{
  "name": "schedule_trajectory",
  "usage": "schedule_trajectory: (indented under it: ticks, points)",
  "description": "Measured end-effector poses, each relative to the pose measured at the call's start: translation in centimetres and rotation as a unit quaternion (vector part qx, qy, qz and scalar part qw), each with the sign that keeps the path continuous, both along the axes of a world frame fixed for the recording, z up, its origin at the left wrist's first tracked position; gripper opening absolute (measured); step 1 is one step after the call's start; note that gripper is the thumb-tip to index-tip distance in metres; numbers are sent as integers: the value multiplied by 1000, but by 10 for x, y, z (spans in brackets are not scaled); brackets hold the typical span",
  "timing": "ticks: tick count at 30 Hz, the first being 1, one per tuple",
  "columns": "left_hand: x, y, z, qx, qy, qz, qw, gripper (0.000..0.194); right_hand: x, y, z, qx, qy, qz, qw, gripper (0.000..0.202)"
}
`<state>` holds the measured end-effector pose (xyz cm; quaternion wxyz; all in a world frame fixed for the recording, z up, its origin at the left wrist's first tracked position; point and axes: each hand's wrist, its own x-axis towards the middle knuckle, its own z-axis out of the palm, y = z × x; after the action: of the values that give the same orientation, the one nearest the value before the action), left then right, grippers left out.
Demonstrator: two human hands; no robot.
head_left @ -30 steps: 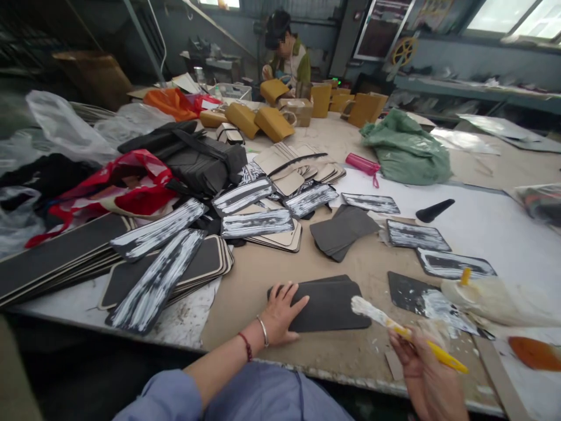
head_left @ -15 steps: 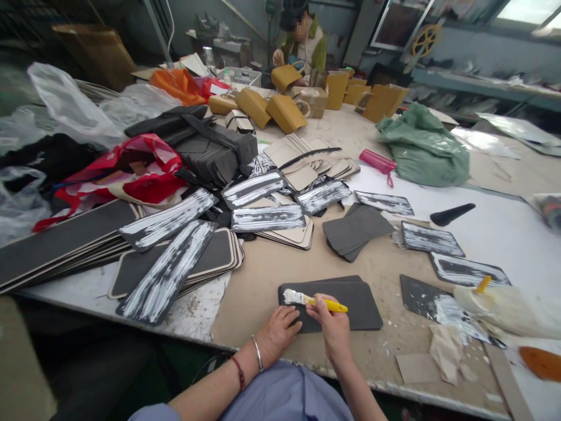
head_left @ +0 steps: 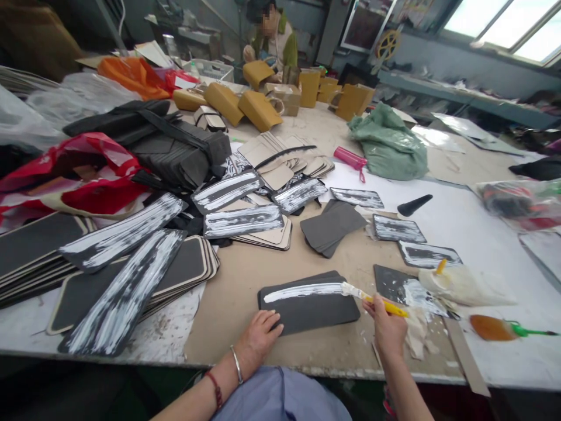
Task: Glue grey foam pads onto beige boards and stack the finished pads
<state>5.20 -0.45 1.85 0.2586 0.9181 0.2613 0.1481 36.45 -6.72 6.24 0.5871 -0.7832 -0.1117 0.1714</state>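
My right hand (head_left: pixel 389 332) grips a paintbrush (head_left: pixel 397 309) by its yellow handle. The white-coated bristles touch the dark grey panel (head_left: pixel 315 314) in front of me, near its upper right edge. A wet white streak (head_left: pixel 302 290) runs along the panel's upper part from left to right. My left hand (head_left: pixel 259 336) lies flat with fingers outstretched on the panel's lower left corner. Under this panel another dark one shows at the back edge. To the right a dark panel smeared with white (head_left: pixel 390 283) lies beside a whitish bag (head_left: pixel 468 286) with a yellow tip.
White-streaked panels (head_left: pixel 243 221) lie on stacks at left and centre. Uncoated dark panels (head_left: pixel 333 225) sit beyond my work. An orange bottle with a green nozzle (head_left: pixel 493 327) is at right. Farther back are a green bag (head_left: pixel 390 143), mustard boxes (head_left: pixel 260 111) and a seated person (head_left: pixel 287 44).
My right hand has drawn the brush rightward across the panel, leaving a white streak behind it. My left hand stays at the panel's left corner. The view has shifted to the right.
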Motion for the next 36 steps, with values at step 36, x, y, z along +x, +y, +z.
schedule_trajectory:
  ticks: [36]
  points:
    - [0, -10, 23, -255, -30, 386, 886, 25, -15, -35, 41, -149, -297, 170, 928, 41]
